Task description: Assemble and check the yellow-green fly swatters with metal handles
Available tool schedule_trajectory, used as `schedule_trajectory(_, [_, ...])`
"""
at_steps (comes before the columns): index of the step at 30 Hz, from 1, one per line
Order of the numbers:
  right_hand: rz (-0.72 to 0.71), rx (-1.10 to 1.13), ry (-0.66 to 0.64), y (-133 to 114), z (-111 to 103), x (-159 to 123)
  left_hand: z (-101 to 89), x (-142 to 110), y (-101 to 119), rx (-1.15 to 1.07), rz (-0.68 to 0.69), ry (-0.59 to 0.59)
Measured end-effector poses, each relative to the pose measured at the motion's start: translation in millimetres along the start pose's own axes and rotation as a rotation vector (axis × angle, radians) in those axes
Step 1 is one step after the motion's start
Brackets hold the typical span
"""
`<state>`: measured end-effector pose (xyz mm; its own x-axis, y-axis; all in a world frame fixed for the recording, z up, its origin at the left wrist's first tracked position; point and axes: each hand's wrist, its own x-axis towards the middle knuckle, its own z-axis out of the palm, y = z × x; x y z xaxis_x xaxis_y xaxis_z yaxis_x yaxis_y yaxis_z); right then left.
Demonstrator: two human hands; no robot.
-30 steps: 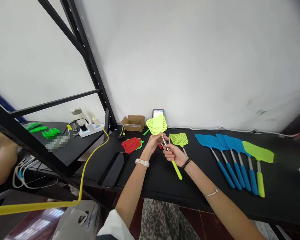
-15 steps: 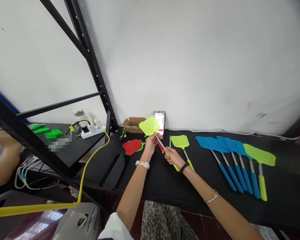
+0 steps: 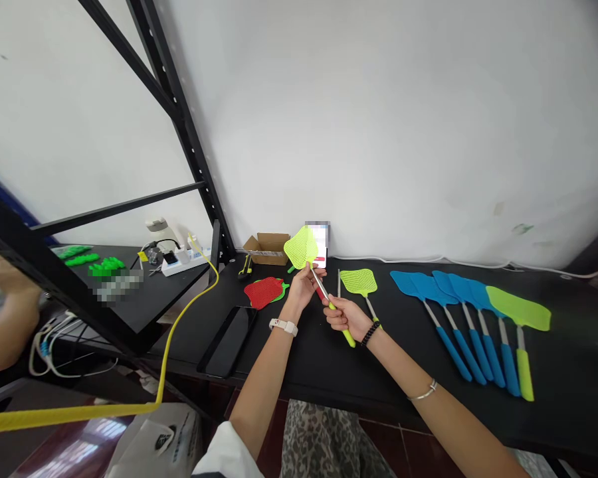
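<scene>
- My right hand point(image 3: 345, 315) is closed around the yellow-green handle of the fly swatter point(image 3: 323, 290), held above the black surface point(image 3: 329, 365).
- My left hand point(image 3: 306, 282) pinches the swatter's metal shaft just below its yellow-green mesh head.
- A second yellow-green swatter point(image 3: 359, 283) lies just right of my hands.
- Blue swatters point(image 3: 448, 312) lie further right.
- A red mesh head point(image 3: 262, 291) lies to the left; a cardboard box point(image 3: 269, 247) stands by the wall.

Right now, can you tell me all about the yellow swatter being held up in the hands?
The yellow-green fly swatter has a flat plastic mesh head, a thin shiny metal rod and a matching plastic handle. It is tilted, head up toward the wall and handle down toward the person, above the black table. The left hand pinches the rod just under the head; the right hand grips the handle.
</scene>
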<state>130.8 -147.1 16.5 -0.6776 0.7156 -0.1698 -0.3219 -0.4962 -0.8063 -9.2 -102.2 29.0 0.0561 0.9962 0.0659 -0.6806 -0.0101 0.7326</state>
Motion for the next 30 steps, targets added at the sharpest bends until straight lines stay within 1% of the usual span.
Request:
schedule_trajectory(4, [0.041,0.066,-0.062,-1.8,-0.4,-1.2,1.4,-1.1,1.0,-0.068,-0.017,-0.037])
schedule_trajectory(9, [0.097,0.189,-0.115,-3.0,-1.1,-1.8,-0.2,-0.3,1.0,-0.079,-0.044,-0.078])
schedule_trajectory(12, [0.097,0.203,-0.104,-3.3,-0.5,-1.8,-0.6,0.1,0.9,-0.041,-0.033,-0.085])
schedule_trajectory(17, [0.074,0.170,-0.073,-2.8,0.1,0.3,1.2,-1.3,3.1,0.081,-0.015,-0.052])
schedule_trajectory(21, [0.066,0.150,-0.062,-3.2,0.4,1.9,1.1,-2.9,4.5,0.152,-0.003,-0.087])
schedule_trajectory(25, [0.037,0.064,-0.027,-5.2,1.7,1.0,0.1,-3.1,4.1,0.192,0.004,-0.123])
schedule_trajectory(30, [0.004,-0.024,0.044,-4.0,4.8,0.0,-1.5,-1.0,2.2,0.216,0.037,-0.090])
